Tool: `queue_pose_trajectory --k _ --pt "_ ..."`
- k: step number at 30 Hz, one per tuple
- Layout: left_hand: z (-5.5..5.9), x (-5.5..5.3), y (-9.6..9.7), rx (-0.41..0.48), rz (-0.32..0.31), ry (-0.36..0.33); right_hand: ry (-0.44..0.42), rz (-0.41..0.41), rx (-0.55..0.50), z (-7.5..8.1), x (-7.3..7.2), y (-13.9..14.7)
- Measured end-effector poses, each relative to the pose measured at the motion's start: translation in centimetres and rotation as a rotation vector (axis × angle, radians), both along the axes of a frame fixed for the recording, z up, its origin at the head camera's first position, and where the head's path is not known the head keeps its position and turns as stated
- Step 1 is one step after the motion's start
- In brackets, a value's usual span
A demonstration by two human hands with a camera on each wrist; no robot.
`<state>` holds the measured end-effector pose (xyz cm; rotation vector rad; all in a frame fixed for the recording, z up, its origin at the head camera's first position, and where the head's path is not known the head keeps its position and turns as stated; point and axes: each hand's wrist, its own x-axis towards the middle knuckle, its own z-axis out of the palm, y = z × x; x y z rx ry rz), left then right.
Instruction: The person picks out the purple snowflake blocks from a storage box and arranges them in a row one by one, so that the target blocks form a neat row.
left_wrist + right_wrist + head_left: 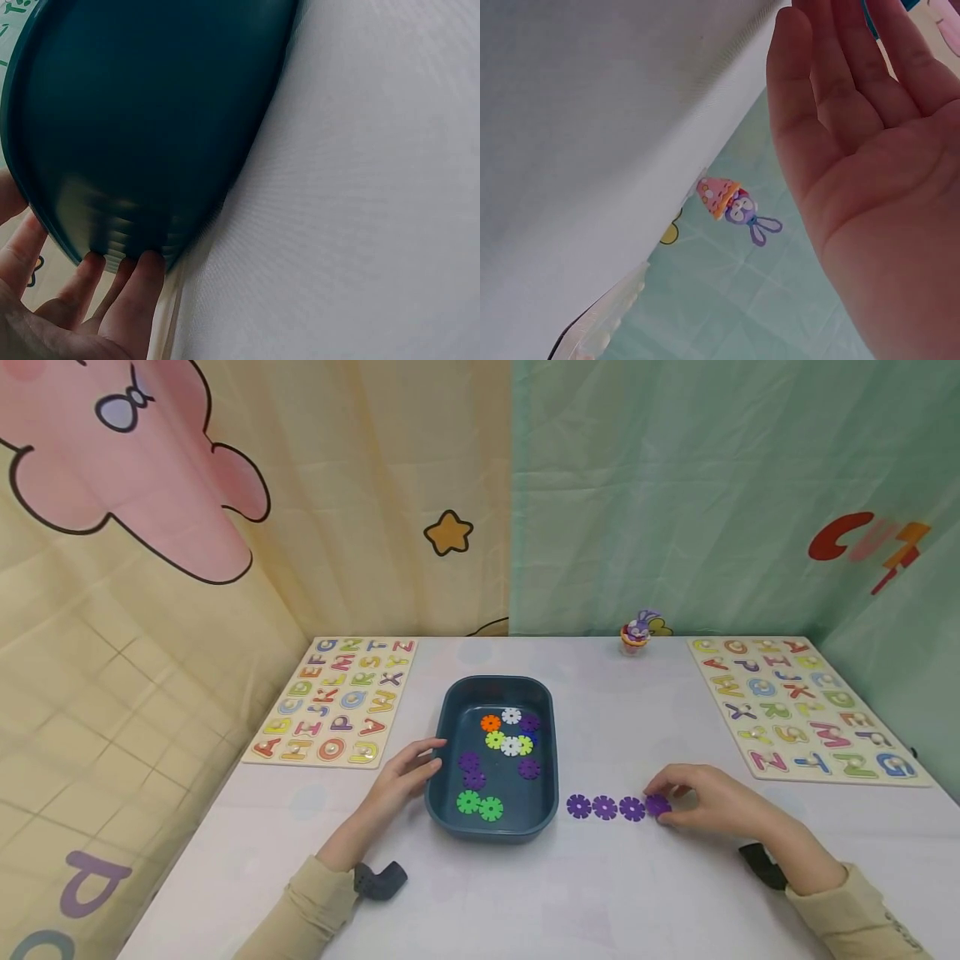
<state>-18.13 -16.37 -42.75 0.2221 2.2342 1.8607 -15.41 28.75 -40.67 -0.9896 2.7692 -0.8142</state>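
My right hand (701, 797) pinches a purple notched plastic disc (657, 806) between thumb and fingers, low over the white table. To its left, three more purple discs (605, 807) lie in a row; the held one is at the right end. My left hand (408, 772) touches the left side of a dark teal tray (501, 785). In the left wrist view the fingertips (151, 262) rest against the tray's outer wall. Inside the tray lie green discs (491, 809), purple discs (529, 768), and a cluster of white, yellow, orange and blue ones. The right wrist view does not show the held disc.
Wooden alphabet boards lie at the left (352, 702) and right (810, 714) of the table. A small rabbit figure in a cup (636, 633) stands at the back edge. Printed curtains (390, 443) hang behind. Black wrist mounts (381, 882) are beside the wrists.
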Motion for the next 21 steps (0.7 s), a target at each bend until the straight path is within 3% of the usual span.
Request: queue_pose_trajectory --k 21 --pt "0.06 0.03 0.04 -0.005 0.000 0.005 -0.017 -0.011 0.012 -0.27 -0.09 0.20"
